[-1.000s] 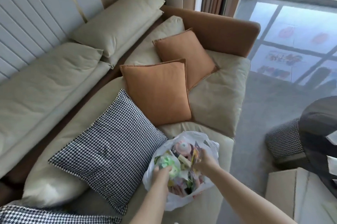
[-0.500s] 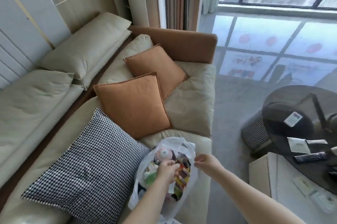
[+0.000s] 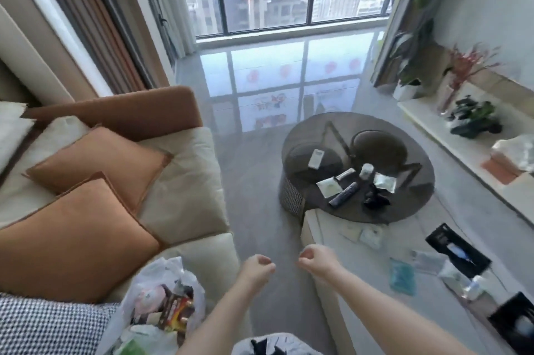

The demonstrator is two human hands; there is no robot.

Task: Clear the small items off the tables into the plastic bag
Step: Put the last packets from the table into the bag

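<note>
1. Both hands hang out front with nothing in them: left hand [image 3: 258,267] and right hand [image 3: 316,260] loosely curled, close together over bare floor.
2. The plastic bag [image 3: 161,305] sits down-left of the left hand on the sofa [image 3: 185,181], mouth open, packed with colourful bits (contents blurred, hard to name).
3. Ahead and right of the right hand, the round dark table [image 3: 358,167] carries packets, a remote and a small bottle.
4. Just right of that hand, the white table [image 3: 326,227] holds more small items, its near end cut off by the frame.
</note>
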